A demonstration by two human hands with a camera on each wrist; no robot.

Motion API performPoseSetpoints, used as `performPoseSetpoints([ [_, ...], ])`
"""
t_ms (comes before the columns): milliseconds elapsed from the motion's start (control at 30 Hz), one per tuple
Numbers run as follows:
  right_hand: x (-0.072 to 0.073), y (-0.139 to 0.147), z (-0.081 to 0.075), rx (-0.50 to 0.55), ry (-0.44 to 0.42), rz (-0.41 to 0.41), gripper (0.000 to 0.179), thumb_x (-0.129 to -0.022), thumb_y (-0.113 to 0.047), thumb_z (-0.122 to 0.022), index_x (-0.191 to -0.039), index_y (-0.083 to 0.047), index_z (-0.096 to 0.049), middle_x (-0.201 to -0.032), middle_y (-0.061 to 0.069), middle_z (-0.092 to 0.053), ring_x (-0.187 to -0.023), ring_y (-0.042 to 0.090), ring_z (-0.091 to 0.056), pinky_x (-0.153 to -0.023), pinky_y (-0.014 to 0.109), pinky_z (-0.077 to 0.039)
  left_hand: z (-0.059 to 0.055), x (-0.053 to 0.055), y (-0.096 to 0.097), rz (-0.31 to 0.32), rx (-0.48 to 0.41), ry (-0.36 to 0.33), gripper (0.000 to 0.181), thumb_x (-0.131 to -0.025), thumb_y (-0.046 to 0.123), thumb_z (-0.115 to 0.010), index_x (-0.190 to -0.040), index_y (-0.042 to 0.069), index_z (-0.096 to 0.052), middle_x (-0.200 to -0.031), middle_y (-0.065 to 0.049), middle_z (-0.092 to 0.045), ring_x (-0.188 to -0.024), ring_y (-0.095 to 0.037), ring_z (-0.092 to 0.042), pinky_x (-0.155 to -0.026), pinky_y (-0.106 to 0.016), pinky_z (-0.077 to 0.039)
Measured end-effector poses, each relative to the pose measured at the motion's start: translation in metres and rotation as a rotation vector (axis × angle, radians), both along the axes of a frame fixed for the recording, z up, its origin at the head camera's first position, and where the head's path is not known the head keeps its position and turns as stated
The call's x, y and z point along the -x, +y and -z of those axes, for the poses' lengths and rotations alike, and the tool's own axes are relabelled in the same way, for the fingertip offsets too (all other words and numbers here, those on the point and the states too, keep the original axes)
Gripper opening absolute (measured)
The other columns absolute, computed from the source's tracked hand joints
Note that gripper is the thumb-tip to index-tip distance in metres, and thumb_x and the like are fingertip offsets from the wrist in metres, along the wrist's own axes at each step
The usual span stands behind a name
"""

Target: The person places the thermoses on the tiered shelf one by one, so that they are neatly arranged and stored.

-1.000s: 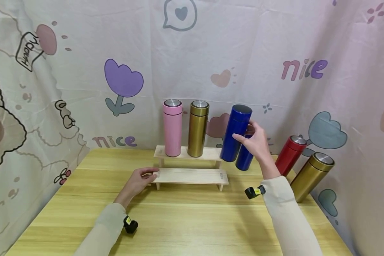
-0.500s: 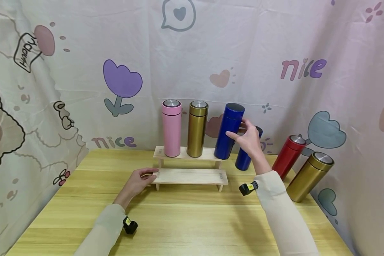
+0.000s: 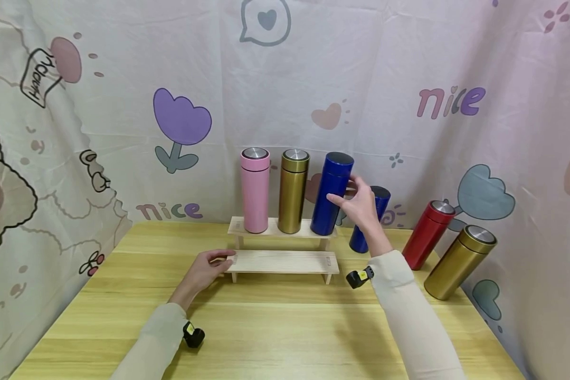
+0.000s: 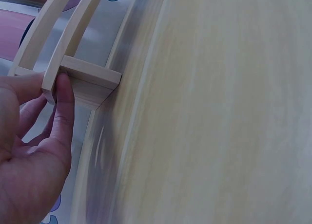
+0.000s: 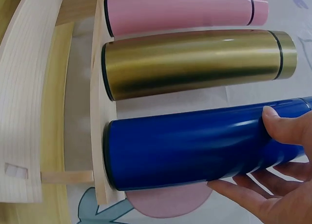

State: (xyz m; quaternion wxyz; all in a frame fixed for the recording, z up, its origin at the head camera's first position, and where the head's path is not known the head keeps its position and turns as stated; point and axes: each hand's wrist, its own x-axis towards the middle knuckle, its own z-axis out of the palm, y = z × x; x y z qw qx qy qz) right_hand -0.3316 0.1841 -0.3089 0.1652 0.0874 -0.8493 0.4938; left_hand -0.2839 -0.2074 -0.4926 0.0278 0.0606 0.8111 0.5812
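Blue flask [image 3: 325,208]: at rack's [image 3: 282,261] upper right end; likely stiff, slick, best held mid-body
Right hand [image 3: 361,203]: thumb and fingers grip flask
Left hand [image 3: 206,270]: pinches rack's left end

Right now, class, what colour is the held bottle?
The bottle is blue, clearest in the right wrist view.

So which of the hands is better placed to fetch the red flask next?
Probably the right hand, after releasing its blue flask: the red flask stands nearer that hand, while the left hand pinches the lower shelf at its left end.
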Motion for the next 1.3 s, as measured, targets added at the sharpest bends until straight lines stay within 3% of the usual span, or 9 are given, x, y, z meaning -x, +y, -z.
performPoseSetpoints([
  [567,0.003,-0.005,0.002,0.001,-0.013,-0.010,0.076,-0.089,-0.022,-0.082,-0.154,-0.007,-0.044,-0.145,0.022,-0.059,-0.128,0.040,-0.061,-0.107,0.055,-0.053,0.003,0.001,0.001,0.002,0.004,0.009,0.036,-0.103,0.017,-0.066,-0.135,0.001,-0.065,-0.142,-0.025,-0.061,-0.124,-0.032,-0.066,-0.086,-0.017,-0.058],
  [833,0.003,-0.006,0.004,0.002,-0.048,-0.011,0.079,-0.093,-0.027,-0.078,-0.158,-0.011,-0.037,-0.151,0.020,-0.054,-0.134,0.040,-0.057,-0.111,0.056,-0.050,0.002,0.000,-0.001,0.004,0.001,0.008,0.037,-0.103,0.018,-0.065,-0.136,0.002,-0.065,-0.144,-0.025,-0.059,-0.127,-0.036,-0.064,-0.090,-0.024,-0.060],
  [1300,0.004,-0.007,0.018,-0.002,0.041,-0.012,0.077,-0.096,-0.029,-0.075,-0.160,-0.012,-0.035,-0.152,0.020,-0.054,-0.134,0.040,-0.058,-0.115,0.056,-0.046,0.000,0.001,-0.001,0.021,-0.002,0.026,0.038,-0.103,0.017,-0.065,-0.136,0.000,-0.064,-0.144,-0.026,-0.059,-0.129,-0.038,-0.063,-0.089,-0.018,-0.057],
])
